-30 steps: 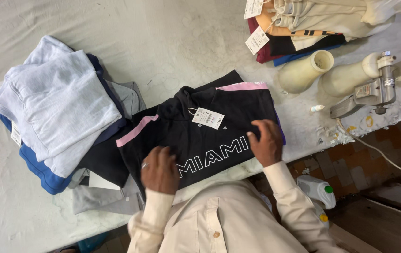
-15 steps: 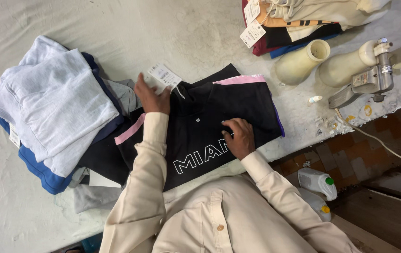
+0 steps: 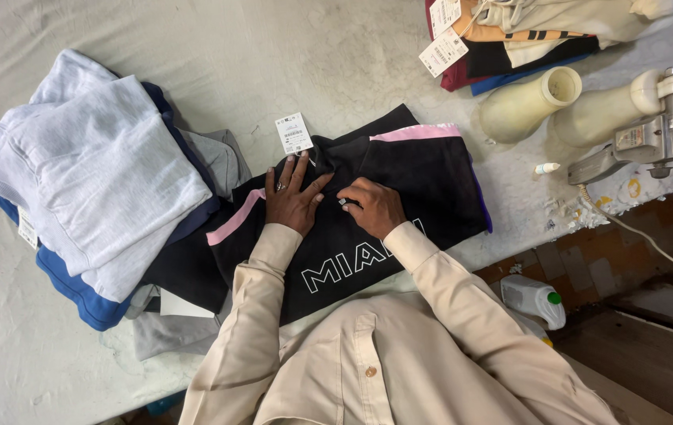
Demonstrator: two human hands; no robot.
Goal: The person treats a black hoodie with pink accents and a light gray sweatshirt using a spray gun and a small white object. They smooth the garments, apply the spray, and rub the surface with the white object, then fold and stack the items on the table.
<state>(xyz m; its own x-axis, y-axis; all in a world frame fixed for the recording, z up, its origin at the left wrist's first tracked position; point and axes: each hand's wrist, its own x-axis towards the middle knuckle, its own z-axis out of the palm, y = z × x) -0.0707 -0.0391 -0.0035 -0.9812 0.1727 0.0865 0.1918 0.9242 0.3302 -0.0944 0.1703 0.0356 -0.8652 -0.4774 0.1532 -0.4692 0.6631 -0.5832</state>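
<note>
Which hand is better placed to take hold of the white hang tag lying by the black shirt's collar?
Left, probably. The left hand lies flat on the black shirt, fingertips just below the hang tag. The right hand sits farther away, pinching fabric.

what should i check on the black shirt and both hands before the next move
1. Left hand flat on the black shirt: ok.
2. Right hand at the collar area: ok.
3. Hang tag clear of the fingers, lying on the table: ok.
4. Pink sleeve trim lying smooth: ok.
5. Shirt fully on the table: not ok, lower edge hangs over.
6. Collar buttoned: cannot tell.
</note>
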